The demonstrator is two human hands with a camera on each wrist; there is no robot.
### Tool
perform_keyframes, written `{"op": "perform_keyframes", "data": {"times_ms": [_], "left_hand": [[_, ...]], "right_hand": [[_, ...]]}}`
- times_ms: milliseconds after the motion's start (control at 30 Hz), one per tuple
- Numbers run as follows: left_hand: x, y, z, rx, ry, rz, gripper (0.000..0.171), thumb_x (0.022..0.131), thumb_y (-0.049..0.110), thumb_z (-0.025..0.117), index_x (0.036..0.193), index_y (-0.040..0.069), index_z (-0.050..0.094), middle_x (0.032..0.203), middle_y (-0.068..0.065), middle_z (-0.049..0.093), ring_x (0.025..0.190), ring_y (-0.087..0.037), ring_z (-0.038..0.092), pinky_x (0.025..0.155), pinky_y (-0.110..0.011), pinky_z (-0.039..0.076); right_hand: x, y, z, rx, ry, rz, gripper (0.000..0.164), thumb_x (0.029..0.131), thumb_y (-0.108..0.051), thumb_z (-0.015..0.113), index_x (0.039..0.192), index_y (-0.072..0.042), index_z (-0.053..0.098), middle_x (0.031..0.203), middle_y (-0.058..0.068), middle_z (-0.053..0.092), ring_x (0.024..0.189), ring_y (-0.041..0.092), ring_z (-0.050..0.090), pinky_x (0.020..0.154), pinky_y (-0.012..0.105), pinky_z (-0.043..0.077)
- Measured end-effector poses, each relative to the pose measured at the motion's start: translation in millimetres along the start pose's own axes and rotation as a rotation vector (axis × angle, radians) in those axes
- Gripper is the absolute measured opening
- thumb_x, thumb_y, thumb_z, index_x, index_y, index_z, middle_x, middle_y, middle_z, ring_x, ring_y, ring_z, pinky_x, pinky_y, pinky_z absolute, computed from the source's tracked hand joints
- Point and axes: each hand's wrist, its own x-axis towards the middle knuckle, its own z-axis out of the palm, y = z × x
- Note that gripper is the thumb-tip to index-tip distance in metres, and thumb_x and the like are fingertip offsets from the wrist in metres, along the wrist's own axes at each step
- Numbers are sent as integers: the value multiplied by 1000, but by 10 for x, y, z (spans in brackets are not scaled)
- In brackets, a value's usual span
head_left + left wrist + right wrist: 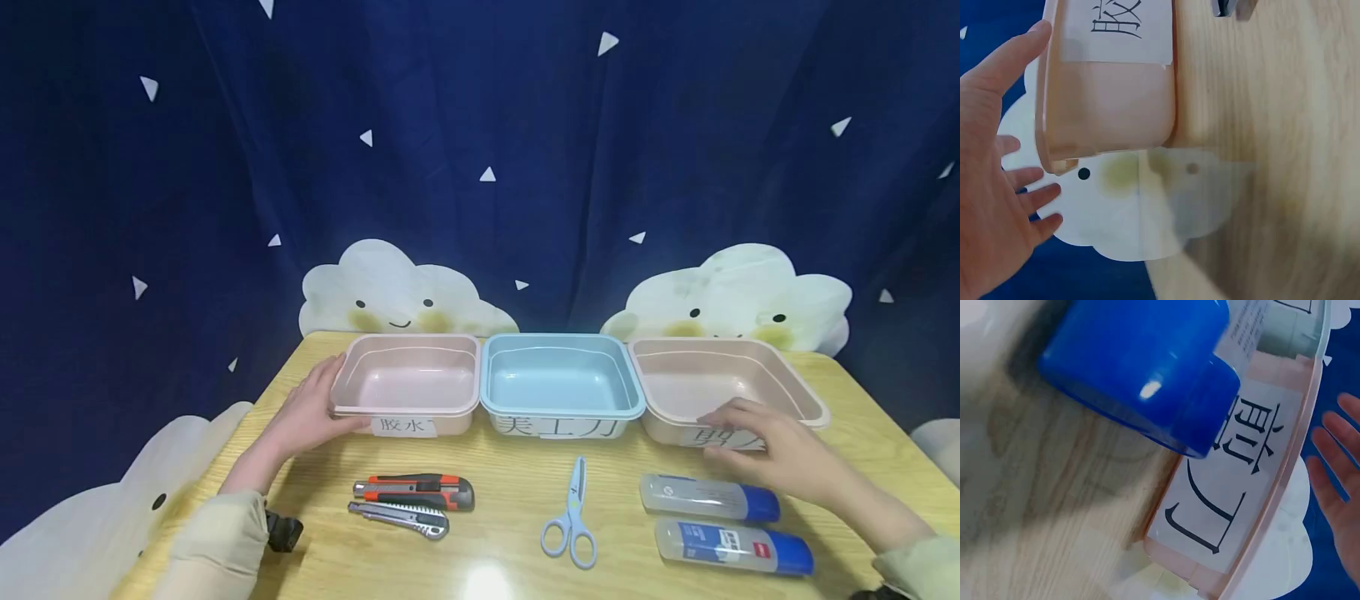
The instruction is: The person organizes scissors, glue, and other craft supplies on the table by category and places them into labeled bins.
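Observation:
My left hand (317, 408) lies along the left side of the left pink basin (347, 412), its thumb at the front rim beside a paper label. In the left wrist view the other fingers (1041, 199) are spread just outside the rim. My right hand (765, 442) hovers at the front rim of the right pink basin (806, 400), partly covering its label; nothing is in its fingers. Below it lie two glue bottles (705, 497) with blue caps, which loom large in the right wrist view as blue caps (1135, 362).
Between the pink basins stands a blue basin (562, 414). In front lie a red-black utility knife (442, 492), a grey utility knife (405, 518) and light blue scissors (572, 521) on the wooden table (495, 475). A dark blue curtain (450, 100) hangs behind.

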Motion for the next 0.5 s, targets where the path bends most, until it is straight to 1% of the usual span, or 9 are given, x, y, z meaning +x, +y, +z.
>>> {"op": "perform_keyframes", "data": {"times_ms": [100,167,233,333,433,500], "left_hand": [[-23,-26,55,-51,-7,-61,111,67,55,72,145,3,13,143,-27,24,126,-46,28,96,-65,22],[-38,-34,92,-98,-14,-100,113,67,55,72,145,3,9,142,-28,23,126,-47,29,97,-64,24],[-48,-38,124,-152,-18,-133,114,68,55,71,146,3,6,142,-29,22,125,-46,30,97,-62,26],[-42,-39,165,-212,-23,-163,116,68,56,70,146,4,2,143,-29,19,125,-46,31,97,-60,29],[-20,-40,196,-228,-25,-190,117,68,59,69,146,5,1,144,-28,18,124,-45,33,97,-60,30],[-4,-42,213,-233,-26,-208,116,68,60,68,146,6,1,144,-28,18,123,-45,34,96,-60,31]], "right_hand": [[-58,-13,48,12,-90,-58,30,70,-34,77,97,-30,65,93,-21,59,83,1,57,72,17,45],[-88,-12,79,20,-163,-85,28,72,-38,75,97,-29,66,93,-21,60,83,0,57,70,22,47],[-112,3,106,22,-226,-103,30,73,-42,72,98,-26,67,95,-19,61,85,1,58,70,26,49],[-130,32,143,62,-309,-102,34,75,-44,70,100,-21,67,95,-14,63,85,4,59,68,28,49],[-142,48,192,78,-358,-92,35,76,-46,68,100,-21,66,96,-14,63,85,4,58,69,29,49],[-148,43,218,81,-396,-59,36,77,-49,65,101,-22,66,96,-15,63,85,2,57,69,28,48]]}}
